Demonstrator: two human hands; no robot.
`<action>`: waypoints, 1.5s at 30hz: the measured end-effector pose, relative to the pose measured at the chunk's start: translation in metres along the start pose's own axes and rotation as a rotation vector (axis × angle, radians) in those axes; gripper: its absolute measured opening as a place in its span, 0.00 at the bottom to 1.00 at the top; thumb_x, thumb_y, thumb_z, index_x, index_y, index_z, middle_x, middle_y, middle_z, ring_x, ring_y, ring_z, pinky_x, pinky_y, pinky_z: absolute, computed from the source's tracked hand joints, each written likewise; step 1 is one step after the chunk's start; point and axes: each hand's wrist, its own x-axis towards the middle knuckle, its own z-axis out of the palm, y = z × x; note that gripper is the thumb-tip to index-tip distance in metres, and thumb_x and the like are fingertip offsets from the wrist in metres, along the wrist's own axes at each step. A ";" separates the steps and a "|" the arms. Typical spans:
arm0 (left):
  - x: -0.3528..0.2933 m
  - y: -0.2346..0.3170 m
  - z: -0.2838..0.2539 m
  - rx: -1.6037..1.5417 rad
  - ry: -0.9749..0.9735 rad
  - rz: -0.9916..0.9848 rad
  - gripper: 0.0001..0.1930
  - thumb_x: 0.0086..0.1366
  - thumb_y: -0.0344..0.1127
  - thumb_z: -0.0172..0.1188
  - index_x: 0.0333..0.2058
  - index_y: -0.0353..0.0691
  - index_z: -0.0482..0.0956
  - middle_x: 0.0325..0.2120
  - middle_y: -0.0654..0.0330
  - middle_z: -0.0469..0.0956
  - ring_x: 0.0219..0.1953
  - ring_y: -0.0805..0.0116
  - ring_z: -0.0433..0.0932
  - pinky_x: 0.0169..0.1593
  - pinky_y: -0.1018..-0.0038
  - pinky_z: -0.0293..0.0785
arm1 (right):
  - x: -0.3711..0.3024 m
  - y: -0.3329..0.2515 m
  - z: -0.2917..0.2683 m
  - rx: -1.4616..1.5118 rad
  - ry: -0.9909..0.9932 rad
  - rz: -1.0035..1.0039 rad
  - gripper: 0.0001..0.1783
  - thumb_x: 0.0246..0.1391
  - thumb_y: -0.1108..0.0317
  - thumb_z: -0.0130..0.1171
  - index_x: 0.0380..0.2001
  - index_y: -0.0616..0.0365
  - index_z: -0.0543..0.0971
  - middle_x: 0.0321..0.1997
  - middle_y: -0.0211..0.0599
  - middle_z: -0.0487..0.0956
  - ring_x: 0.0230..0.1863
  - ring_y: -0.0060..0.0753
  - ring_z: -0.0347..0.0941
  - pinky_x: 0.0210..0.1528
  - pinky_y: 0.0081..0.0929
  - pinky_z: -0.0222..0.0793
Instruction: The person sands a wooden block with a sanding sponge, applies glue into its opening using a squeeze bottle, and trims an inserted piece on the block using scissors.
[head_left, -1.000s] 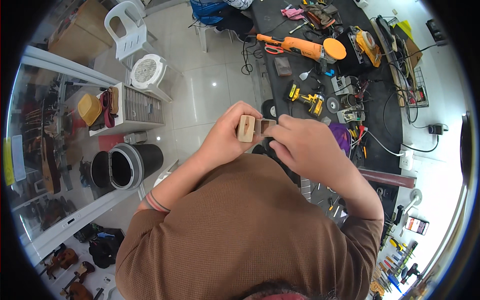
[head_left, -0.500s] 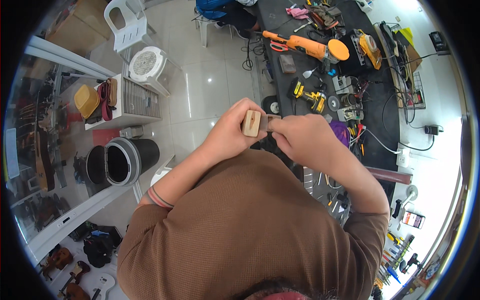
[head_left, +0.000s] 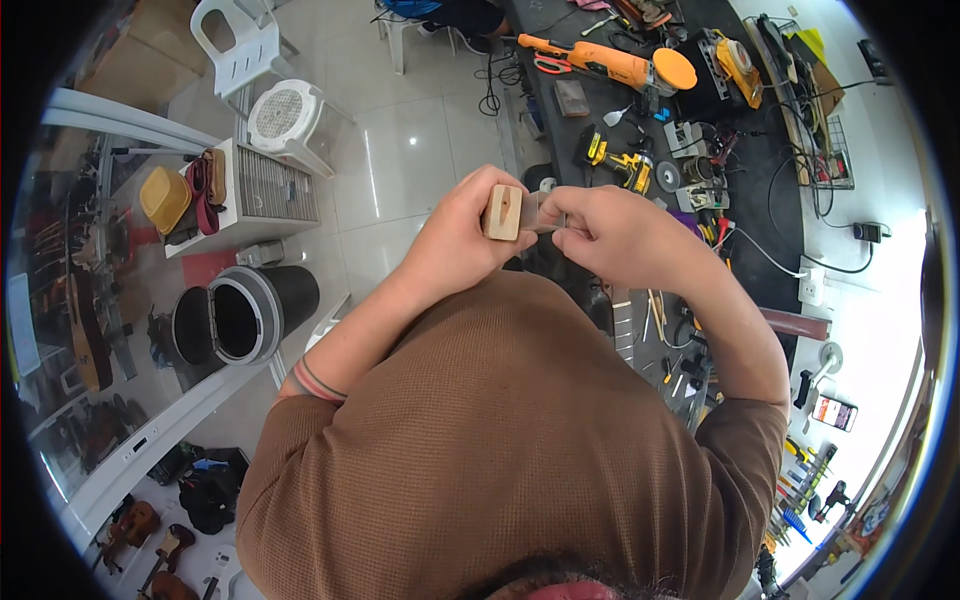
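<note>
Over the last 0.5 s, the right hand (head_left: 625, 235) has eased out from the wooden block (head_left: 503, 213) toward 3 o'clock, so more of the clear piece (head_left: 531, 210) shows between the 2 hands; the work seems to lie where that piece meets the block, with the left side steadying. The block sits in front of the chest, end-on to the view, a small dark mark on its face. The left hand (head_left: 455, 225) has its fingers closed around it; the right fingers are curled, thumb and index slightly apart, at the clear piece's far end, and I cannot tell whether they pinch it. Clock directions from the block: the black workbench (head_left: 570, 130) has its near edge at 1 o'clock, close beyond the right fingers, bearing an orange power tool (head_left: 610, 68) at 1 and a cordless drill (head_left: 630, 170) at 2. Tiled floor (head_left: 425, 135) gives open room at 11, reaching to a white stool (head_left: 285, 113) at 10, and a dark bin (head_left: 292, 300) stands well apart at 8. The brown shirt (head_left: 500, 400) limits movement at 6.
</note>
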 end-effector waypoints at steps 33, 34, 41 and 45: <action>0.002 0.019 0.003 -0.105 -0.045 -0.072 0.23 0.62 0.33 0.84 0.50 0.40 0.79 0.40 0.63 0.81 0.43 0.71 0.81 0.50 0.69 0.79 | -0.013 0.018 0.001 0.484 0.093 0.068 0.06 0.72 0.69 0.69 0.43 0.61 0.84 0.22 0.17 0.74 0.23 0.10 0.65 0.26 0.22 0.60; 0.002 0.021 0.003 -0.107 -0.036 -0.061 0.22 0.63 0.31 0.84 0.49 0.42 0.80 0.38 0.68 0.79 0.41 0.77 0.78 0.47 0.73 0.77 | -0.013 0.017 0.000 0.527 0.091 0.083 0.06 0.72 0.69 0.69 0.43 0.60 0.84 0.22 0.18 0.75 0.24 0.10 0.67 0.26 0.21 0.61; 0.005 0.028 0.002 -0.106 -0.030 -0.028 0.22 0.63 0.30 0.83 0.50 0.42 0.80 0.38 0.68 0.79 0.42 0.77 0.78 0.47 0.72 0.77 | -0.015 0.018 -0.005 0.691 0.090 0.069 0.07 0.71 0.69 0.71 0.43 0.59 0.84 0.26 0.14 0.77 0.26 0.07 0.68 0.28 0.18 0.60; 0.007 0.030 0.002 -0.077 -0.032 0.035 0.22 0.64 0.29 0.82 0.51 0.42 0.79 0.38 0.68 0.79 0.42 0.77 0.78 0.48 0.72 0.78 | -0.015 0.013 -0.006 0.823 0.198 0.050 0.09 0.71 0.67 0.71 0.44 0.62 0.86 0.28 0.18 0.81 0.27 0.11 0.70 0.30 0.17 0.62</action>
